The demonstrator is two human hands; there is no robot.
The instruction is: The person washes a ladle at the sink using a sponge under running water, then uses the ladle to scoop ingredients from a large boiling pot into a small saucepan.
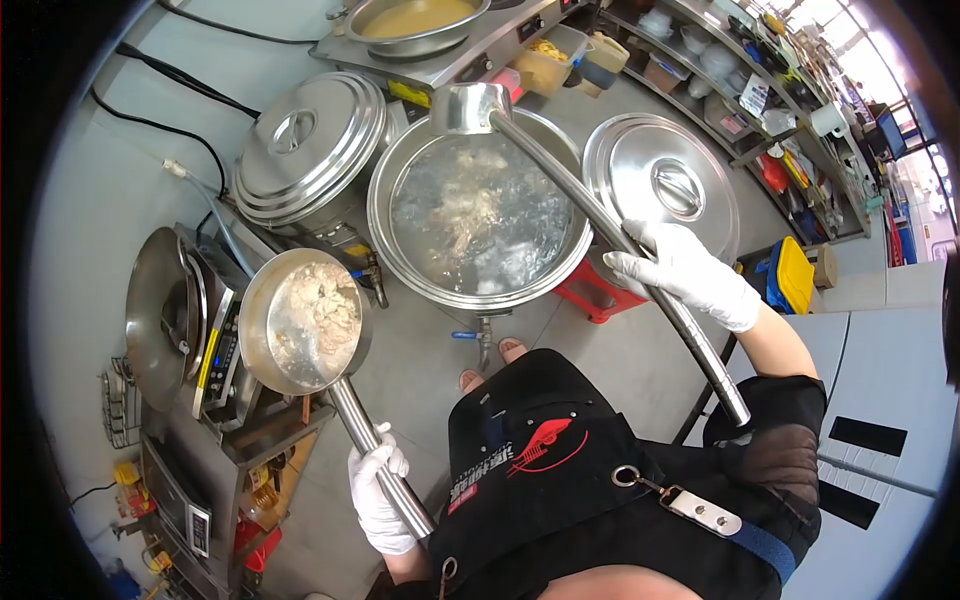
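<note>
My left hand (380, 490), in a white glove, is closed around the tubular metal handle of a deep, round ladle (262, 335). Inside that ladle lies a clump of pale greyish-brown stuff (322, 315), scum or meat; I cannot tell which. In my gloved right hand (690, 275) is the long shaft of a second ladle (470, 110), whose cylindrical cup is over the far rim of a big steel stockpot (440, 293). Cloudy, bubbling liquid (525, 225) fills the pot, with pale foam or pieces near its middle.
A lidded steel pot (295, 165) stands left of the stockpot, and a round lid (650, 155) is at its right. Beyond is a basin of yellow liquid (415, 18). A wok (160, 320) sits far left. A red stool (595, 298) and drain taps (485, 340) are low down.
</note>
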